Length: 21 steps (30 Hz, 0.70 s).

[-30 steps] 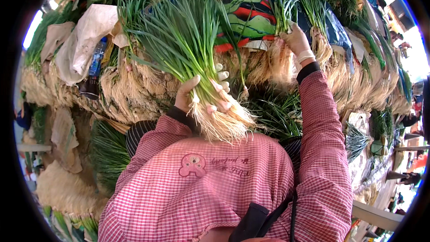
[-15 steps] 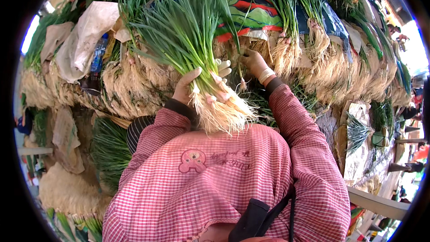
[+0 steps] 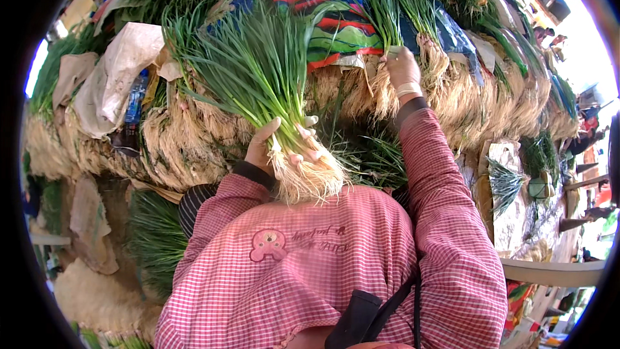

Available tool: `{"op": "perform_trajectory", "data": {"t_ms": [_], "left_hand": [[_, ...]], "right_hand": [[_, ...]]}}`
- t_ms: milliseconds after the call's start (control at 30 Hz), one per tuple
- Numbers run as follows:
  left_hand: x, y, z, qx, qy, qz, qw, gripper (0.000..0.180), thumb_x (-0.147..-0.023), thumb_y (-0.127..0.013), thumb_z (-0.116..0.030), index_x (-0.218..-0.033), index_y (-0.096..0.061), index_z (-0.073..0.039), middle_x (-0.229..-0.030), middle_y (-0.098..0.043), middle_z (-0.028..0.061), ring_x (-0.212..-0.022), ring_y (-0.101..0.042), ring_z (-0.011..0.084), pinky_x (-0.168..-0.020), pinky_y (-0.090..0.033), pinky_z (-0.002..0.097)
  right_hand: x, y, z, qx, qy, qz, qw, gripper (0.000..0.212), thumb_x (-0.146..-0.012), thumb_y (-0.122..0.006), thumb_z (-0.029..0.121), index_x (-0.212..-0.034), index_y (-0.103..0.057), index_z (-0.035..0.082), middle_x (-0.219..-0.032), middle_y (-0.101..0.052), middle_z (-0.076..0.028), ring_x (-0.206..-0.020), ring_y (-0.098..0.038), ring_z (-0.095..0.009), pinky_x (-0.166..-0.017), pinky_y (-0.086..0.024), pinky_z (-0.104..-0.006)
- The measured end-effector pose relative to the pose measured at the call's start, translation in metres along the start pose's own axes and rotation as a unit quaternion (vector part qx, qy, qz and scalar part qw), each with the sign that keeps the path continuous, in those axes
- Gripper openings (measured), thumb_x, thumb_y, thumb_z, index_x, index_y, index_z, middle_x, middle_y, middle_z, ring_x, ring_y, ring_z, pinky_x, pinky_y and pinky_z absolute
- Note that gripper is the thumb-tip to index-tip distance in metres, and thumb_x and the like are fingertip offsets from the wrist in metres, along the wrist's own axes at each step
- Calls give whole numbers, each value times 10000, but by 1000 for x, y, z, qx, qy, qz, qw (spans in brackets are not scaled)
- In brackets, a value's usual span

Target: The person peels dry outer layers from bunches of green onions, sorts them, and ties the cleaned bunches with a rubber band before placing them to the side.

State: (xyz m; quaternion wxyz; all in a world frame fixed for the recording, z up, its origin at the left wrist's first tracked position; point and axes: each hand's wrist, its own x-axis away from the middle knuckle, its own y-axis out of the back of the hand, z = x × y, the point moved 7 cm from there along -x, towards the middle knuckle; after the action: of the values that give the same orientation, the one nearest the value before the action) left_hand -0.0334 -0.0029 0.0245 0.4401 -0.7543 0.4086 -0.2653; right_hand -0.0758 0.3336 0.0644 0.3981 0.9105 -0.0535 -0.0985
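My left hand [image 3: 261, 145], in a pale glove, is closed around a thick bunch of spring onions [image 3: 258, 68]. Its green leaves fan up and away, while the pinkish bulbs and long pale roots [image 3: 307, 174] hang toward my chest. My right hand [image 3: 402, 68], gloved too, reaches forward to a smaller bundle of spring onions [image 3: 383, 10] lying on the pile. Its fingers are closed at the lower stems of that bundle, whose bulbs and roots are largely hidden behind the hand.
Another small bundle [image 3: 423, 13] lies right of that one, beside a colourful printed sack [image 3: 329, 16]. A long bank of rooted spring onions [image 3: 504, 113] crosses ahead. Loose green leaves [image 3: 371, 161] lie below it. At left are a whitish sheet [image 3: 123, 77] and a bottle [image 3: 135, 100].
My right hand has left the single stalk it pinched beside the bunch and moved forward and right to the small bundle. The left hand keeps its hold on the bunch.
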Motion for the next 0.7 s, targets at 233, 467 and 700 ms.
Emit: {"op": "perform_trajectory", "data": {"t_ms": [233,467,700], "left_hand": [[1,-31,-7,12,-49,108,993,692,-891,-573,-379,-1392,-361,49,-1092,-590,98,-1012,-588,230,-1010,-431,417],[8,-33,-11,21,-56,77,995,728,-850,-593,-291,-1432,-328,56,-1474,-372,276,-1374,-377,397,-1152,-315,486],[4,-21,15,-64,95,8,993,463,-867,-624,-263,-1210,-530,34,-1004,-659,208,-911,-686,372,-663,-620,380]], "right_hand": [[-12,-112,-52,-362,-210,103,902,292,-899,-639,254,-1083,-673,29,-1082,-691,-142,-967,-665,-291,-812,-528,-378],[76,27,40,-860,-119,73,492,271,-918,-662,316,-1072,-670,94,-862,-649,13,-750,-582,-63,-646,-481,-195],[118,115,108,-690,-64,-80,716,243,-933,-627,286,-947,-619,44,-842,-676,-89,-719,-657,-234,-642,-494,-375]]}}
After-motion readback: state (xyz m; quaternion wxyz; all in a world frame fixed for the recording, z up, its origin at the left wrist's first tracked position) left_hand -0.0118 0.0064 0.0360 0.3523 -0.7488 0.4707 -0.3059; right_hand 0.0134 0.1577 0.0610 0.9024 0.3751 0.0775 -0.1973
